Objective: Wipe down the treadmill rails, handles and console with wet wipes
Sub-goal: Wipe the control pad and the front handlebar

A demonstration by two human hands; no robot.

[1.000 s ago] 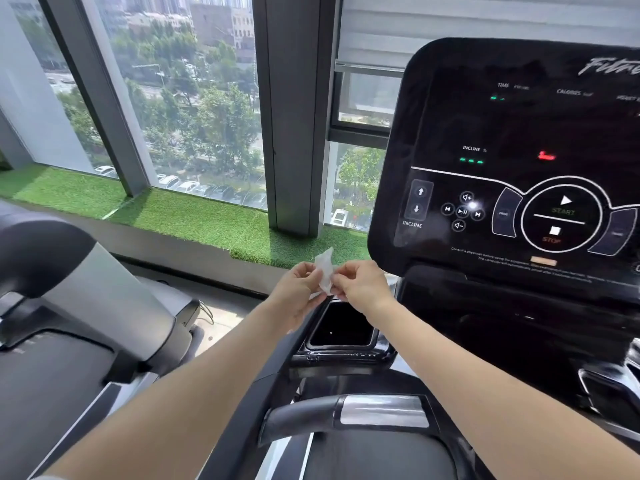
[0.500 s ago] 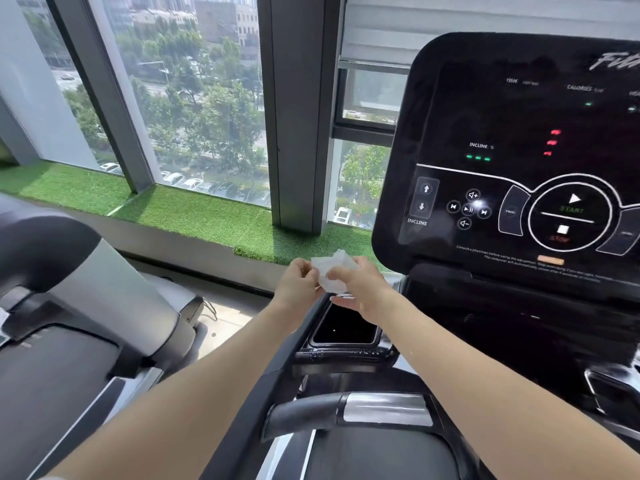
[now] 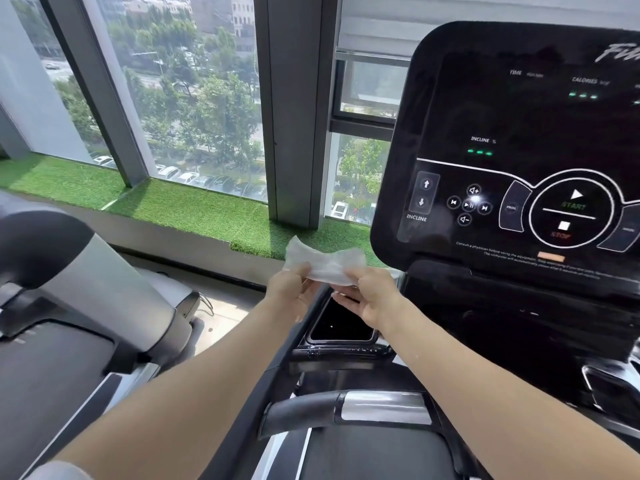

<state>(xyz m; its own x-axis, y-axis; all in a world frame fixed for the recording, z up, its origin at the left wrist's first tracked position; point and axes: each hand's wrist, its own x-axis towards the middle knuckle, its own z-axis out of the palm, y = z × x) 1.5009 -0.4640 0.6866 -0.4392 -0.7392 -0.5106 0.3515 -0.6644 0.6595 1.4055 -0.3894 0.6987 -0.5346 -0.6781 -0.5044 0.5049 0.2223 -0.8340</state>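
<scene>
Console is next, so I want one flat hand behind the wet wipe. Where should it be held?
Judging by its pose, grip the wet wipe at its middle from below; it is stretched between left hand and right hand, so the centre sags free.

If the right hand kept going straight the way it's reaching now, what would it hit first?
The right hand, pinching the wet wipe, reaches forward and slightly left. Probably the artificial grass ledge under the window, passing left of the console; depth is unclear.
</scene>
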